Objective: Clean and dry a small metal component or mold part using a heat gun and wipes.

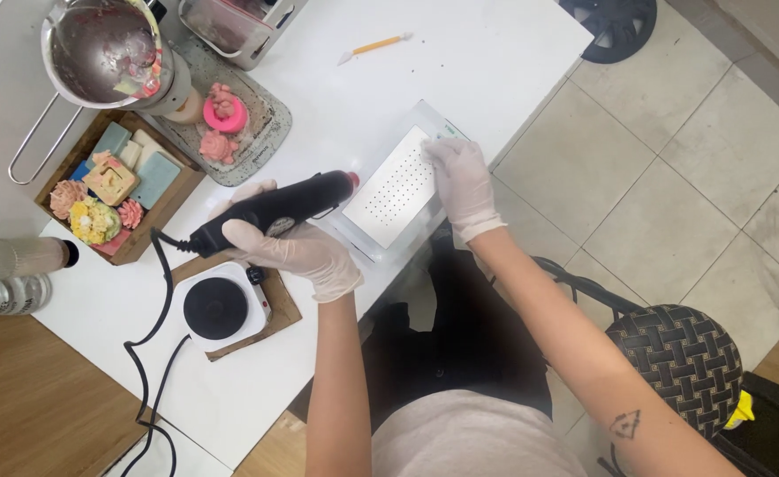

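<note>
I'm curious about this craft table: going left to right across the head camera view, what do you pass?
Clear bottles → wooden tray of coloured shapes → small hotplate → left hand on a black corded tool → white dotted sheet → right hand → woven stool.

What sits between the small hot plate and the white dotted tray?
In the head view, the left hand gripping the black corded heat tool lies between the hot plate and the dotted tray.
</note>
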